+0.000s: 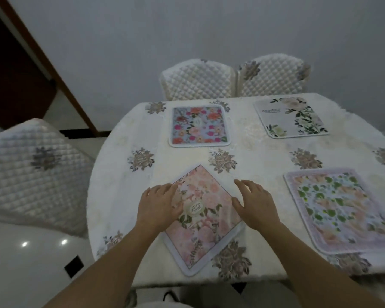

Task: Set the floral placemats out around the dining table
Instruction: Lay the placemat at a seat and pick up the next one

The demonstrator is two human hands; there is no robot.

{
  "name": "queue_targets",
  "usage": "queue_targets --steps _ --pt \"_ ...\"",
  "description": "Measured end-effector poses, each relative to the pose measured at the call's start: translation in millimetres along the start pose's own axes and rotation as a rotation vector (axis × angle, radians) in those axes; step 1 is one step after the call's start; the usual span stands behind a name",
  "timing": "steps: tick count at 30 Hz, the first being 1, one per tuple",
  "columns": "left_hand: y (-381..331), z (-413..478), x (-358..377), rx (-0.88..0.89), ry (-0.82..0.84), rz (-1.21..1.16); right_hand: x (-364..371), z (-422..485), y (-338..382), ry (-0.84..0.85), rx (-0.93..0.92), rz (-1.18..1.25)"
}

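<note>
While looking down over the dining table (120, 187), draped in white with grey flowers, count four floral mats laid flat on it. Find the pink placemat (209, 192) at 6 o'clock, near the close edge, turned cornerwise like a diamond with one corner toward 12. Note the left hand (158, 205) laid palm down on that mat's 9 o'clock side, fingers straight and spread, gripping nothing. Note the right hand (256, 203) at the mat's 3 o'clock corner, likewise open, fingers loosely bent, thumb at the mat's border. Cannot tell fingertip contact with the tabletop. See the bright rose placemat (199, 125) at 12 o'clock, square to the far edge. See the white placemat (291, 116) with green leaves at 1 o'clock, slightly skewed. See the lilac-bordered placemat (336, 207) at 3 o'clock, well apart from the pink one. Beyond the far edge at 12, spot a pair of quilted chairs (196, 78) set side by side. At 9 o'clock, spot a third quilted chair (31, 174).
</note>
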State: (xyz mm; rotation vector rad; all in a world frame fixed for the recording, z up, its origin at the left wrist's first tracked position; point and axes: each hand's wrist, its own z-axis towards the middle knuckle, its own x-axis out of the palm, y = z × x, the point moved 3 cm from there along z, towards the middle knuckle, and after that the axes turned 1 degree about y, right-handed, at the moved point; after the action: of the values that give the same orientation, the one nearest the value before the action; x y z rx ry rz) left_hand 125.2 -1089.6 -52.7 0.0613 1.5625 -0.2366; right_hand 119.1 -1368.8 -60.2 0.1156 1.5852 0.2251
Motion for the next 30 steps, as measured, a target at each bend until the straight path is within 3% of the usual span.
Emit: queue_targets --steps 7,12,18,26,30 --pt "33 -27 41 -0.211 0.062 -0.074 39 22 15 0.098 -0.051 0.007" --pt "32 -49 72 -0.464 0.112 -0.149 71 36 14 0.182 -0.028 -0.015" --pt "23 -63 93 -0.551 0.154 -0.180 99 40 17 0.195 -0.015 -0.007" --pt "21 -59 100 -0.749 0.088 -0.604 103 54 16 0.167 0.146 0.120" --pt "26 -58 100 -0.871 -0.002 -0.828 102 55 11 0.239 0.264 0.218"
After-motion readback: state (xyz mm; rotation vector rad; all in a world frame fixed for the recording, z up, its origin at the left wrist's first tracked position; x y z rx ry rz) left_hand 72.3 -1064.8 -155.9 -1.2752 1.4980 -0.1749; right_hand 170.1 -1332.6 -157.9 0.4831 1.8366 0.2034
